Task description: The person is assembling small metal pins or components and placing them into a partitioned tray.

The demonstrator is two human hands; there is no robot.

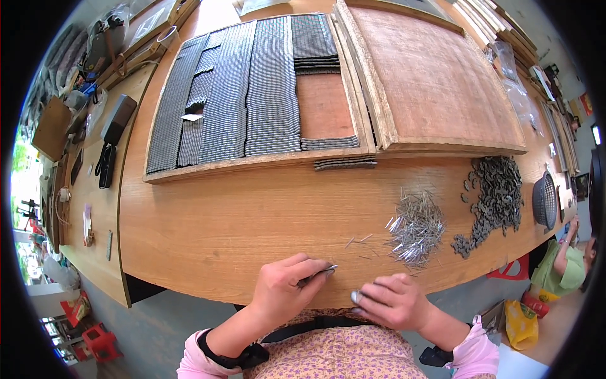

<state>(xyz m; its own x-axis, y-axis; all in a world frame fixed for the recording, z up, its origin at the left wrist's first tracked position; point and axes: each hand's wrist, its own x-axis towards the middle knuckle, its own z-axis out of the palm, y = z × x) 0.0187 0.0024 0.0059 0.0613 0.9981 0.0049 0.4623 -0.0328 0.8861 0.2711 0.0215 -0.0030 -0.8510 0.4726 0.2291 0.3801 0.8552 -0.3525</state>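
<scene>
Near the table's front edge, my left hand point(290, 282) is closed with thumb and forefinger pinched on small dark metal pieces point(308, 280); a bright tip shows at its fingertips. To its right, my right hand point(394, 301) has its fingers bent and pressed together, and whatever they hold is hidden. Beyond the right hand lies a heap of thin silvery metal pins point(416, 230), with a few loose ones to its left. Farther right spreads a pile of small dark metal links point(495, 196).
A wooden tray point(252, 165) at the back holds rows of dark linked strips. One short strip point(344, 163) lies against its front. Beside it is a second shallow wooden tray point(442, 82). A grey basket point(544, 201) stands at the right edge; another person point(558, 268) sits beyond.
</scene>
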